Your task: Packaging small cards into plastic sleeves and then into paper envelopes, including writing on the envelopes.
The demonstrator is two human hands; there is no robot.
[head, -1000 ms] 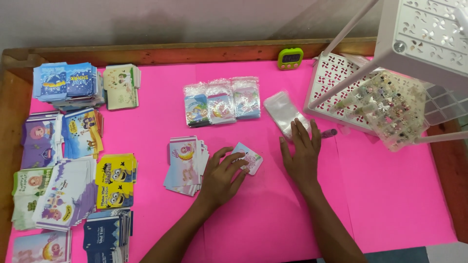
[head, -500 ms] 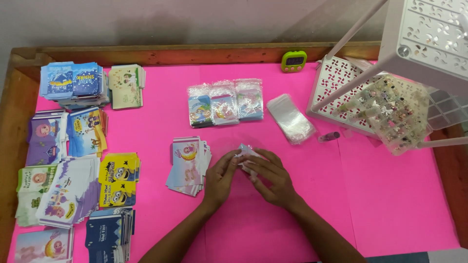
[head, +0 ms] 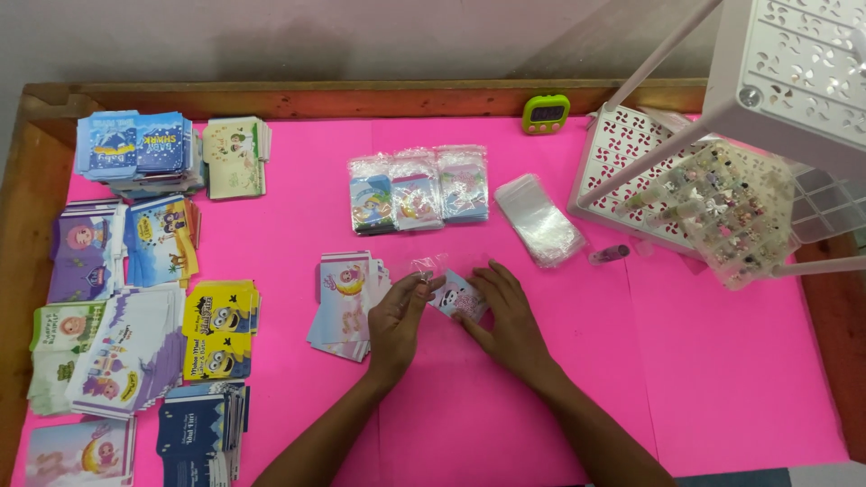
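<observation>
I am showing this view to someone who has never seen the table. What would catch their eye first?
Probably the bright pink table cover inside its wooden frame, with colourful card stacks spread down the left side. At the centre, the left hand and right hand meet on a small card in a clear sleeve. A white perforated rack looms at the upper right.

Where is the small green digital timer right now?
The small green digital timer sits at the far edge of the pink table cover, right of centre, beside the white perforated plastic rack.
</observation>
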